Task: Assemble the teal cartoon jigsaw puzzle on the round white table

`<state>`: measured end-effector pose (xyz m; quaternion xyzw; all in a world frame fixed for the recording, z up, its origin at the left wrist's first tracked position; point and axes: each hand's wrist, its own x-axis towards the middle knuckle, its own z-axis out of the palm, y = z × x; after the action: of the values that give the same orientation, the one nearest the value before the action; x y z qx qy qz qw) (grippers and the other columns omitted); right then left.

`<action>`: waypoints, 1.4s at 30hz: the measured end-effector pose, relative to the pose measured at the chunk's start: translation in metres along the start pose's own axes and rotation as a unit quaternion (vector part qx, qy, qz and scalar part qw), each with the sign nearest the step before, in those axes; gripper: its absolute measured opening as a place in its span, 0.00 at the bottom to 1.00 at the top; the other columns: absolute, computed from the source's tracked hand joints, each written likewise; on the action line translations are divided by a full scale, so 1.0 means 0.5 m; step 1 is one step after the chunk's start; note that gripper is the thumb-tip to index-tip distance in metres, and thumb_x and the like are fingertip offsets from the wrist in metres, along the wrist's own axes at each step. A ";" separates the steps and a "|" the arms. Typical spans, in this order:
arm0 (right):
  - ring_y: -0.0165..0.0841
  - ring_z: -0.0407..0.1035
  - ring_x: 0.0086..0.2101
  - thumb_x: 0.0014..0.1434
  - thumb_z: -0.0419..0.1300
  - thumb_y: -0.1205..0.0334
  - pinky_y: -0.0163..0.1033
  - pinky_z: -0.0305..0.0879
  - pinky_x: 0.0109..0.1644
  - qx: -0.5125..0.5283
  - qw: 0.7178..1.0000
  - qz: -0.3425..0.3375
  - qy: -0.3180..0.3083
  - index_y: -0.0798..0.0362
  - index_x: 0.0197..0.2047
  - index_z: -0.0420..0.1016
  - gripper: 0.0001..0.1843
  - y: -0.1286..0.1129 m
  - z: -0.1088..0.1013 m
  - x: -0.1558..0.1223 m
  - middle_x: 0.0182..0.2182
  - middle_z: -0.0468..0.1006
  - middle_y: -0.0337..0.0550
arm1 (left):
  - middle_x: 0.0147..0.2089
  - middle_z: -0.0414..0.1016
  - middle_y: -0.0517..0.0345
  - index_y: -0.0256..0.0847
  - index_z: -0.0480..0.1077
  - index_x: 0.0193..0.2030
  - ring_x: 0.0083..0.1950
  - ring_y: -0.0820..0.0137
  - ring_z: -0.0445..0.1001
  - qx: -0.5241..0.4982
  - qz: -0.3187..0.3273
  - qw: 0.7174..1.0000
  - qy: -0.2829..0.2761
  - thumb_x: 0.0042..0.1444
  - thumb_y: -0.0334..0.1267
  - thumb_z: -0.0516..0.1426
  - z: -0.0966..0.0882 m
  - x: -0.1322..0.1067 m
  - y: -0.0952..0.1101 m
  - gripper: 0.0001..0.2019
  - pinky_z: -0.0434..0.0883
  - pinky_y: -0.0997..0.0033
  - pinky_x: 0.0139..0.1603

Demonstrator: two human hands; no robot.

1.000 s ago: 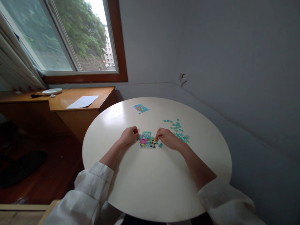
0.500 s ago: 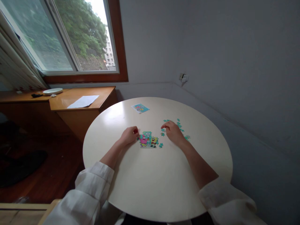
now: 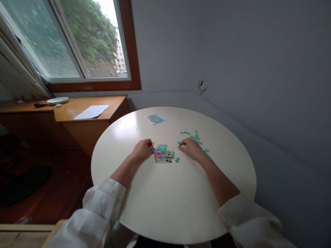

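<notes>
A small partly assembled cartoon puzzle (image 3: pixel 162 153) lies on the round white table (image 3: pixel 165 203). My left hand (image 3: pixel 141 149) rests curled at the puzzle's left edge, fingertips touching it. My right hand (image 3: pixel 190 148) sits just right of the puzzle, its fingers pinched on a teal puzzle piece (image 3: pixel 179 146) on the tabletop. Several loose teal pieces (image 3: pixel 195 137) lie scattered behind and beside that hand. One more loose piece (image 3: pixel 177 159) sits at the puzzle's lower right corner.
A small picture card (image 3: pixel 154 119) lies at the table's far side. A wooden desk (image 3: pixel 85 119) stands to the left under the window, with a sheet of paper (image 3: pixel 91 112) and a white plate (image 3: pixel 57 100). Grey walls close in behind and right.
My right hand left the puzzle's right edge, reached out toward the loose pieces, then drew back slightly and pinched one piece. The left hand stayed put.
</notes>
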<state>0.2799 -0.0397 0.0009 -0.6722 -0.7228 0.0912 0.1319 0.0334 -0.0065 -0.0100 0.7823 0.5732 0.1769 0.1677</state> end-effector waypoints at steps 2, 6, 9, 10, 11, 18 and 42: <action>0.34 0.67 0.41 0.53 0.59 0.62 0.35 0.57 0.44 -0.001 1.000 0.000 -0.004 0.54 0.38 0.76 0.09 -0.001 -0.001 0.000 0.39 0.74 0.46 | 0.32 0.74 0.58 0.40 0.69 0.30 0.32 0.70 0.69 0.001 -0.001 1.000 0.001 0.47 0.33 0.53 0.001 0.000 0.000 0.04 0.62 0.75 0.29; 0.34 0.67 0.39 0.53 0.58 0.63 0.35 0.57 0.42 -0.003 1.000 0.000 -0.006 0.55 0.38 0.75 0.09 -0.002 0.000 0.000 0.38 0.74 0.46 | 0.32 0.74 0.57 0.40 0.69 0.29 0.31 0.69 0.69 0.004 0.000 1.000 0.002 0.47 0.33 0.53 0.002 0.002 -0.001 0.04 0.62 0.74 0.29; 0.33 0.67 0.39 0.53 0.58 0.64 0.34 0.57 0.42 0.001 1.000 -0.003 -0.005 0.55 0.39 0.75 0.09 -0.001 0.004 0.001 0.38 0.74 0.46 | 0.32 0.74 0.58 0.40 0.69 0.29 0.31 0.70 0.69 0.005 0.001 1.000 0.003 0.47 0.33 0.53 0.004 0.002 -0.002 0.04 0.62 0.74 0.30; 0.33 0.66 0.39 0.53 0.58 0.65 0.34 0.57 0.42 0.004 1.000 -0.008 -0.005 0.54 0.40 0.74 0.10 0.000 0.004 0.001 0.38 0.73 0.46 | 0.32 0.75 0.58 0.40 0.69 0.29 0.32 0.70 0.69 0.004 0.001 1.000 0.003 0.47 0.33 0.53 0.004 0.002 -0.003 0.04 0.62 0.74 0.30; 0.32 0.66 0.39 0.53 0.58 0.65 0.34 0.57 0.43 0.009 1.000 -0.015 -0.005 0.53 0.40 0.74 0.10 0.000 0.005 0.001 0.38 0.73 0.45 | 0.32 0.75 0.58 0.40 0.69 0.30 0.32 0.70 0.69 0.004 0.001 1.000 0.002 0.47 0.33 0.53 0.004 0.002 -0.003 0.04 0.62 0.74 0.30; 0.32 0.66 0.37 0.53 0.57 0.64 0.34 0.56 0.40 0.000 1.000 -0.014 -0.009 0.51 0.40 0.75 0.10 -0.001 -0.001 -0.002 0.37 0.73 0.44 | 0.32 0.74 0.58 0.40 0.69 0.29 0.31 0.70 0.69 0.004 -0.001 1.000 0.003 0.47 0.33 0.53 0.003 0.002 -0.001 0.04 0.61 0.74 0.29; 0.36 0.66 0.42 0.55 0.56 0.66 0.36 0.56 0.41 -0.023 1.000 0.005 -0.013 0.57 0.41 0.70 0.10 -0.012 0.006 -0.001 0.42 0.73 0.50 | 0.32 0.74 0.57 0.40 0.69 0.30 0.32 0.70 0.69 0.004 0.005 1.000 0.006 0.47 0.33 0.53 0.006 0.004 -0.005 0.04 0.62 0.74 0.30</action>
<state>0.2734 -0.0405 -0.0002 -0.6773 -0.7231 0.0841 0.1066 0.0330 -0.0042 -0.0135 0.7848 0.5710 0.1804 0.1598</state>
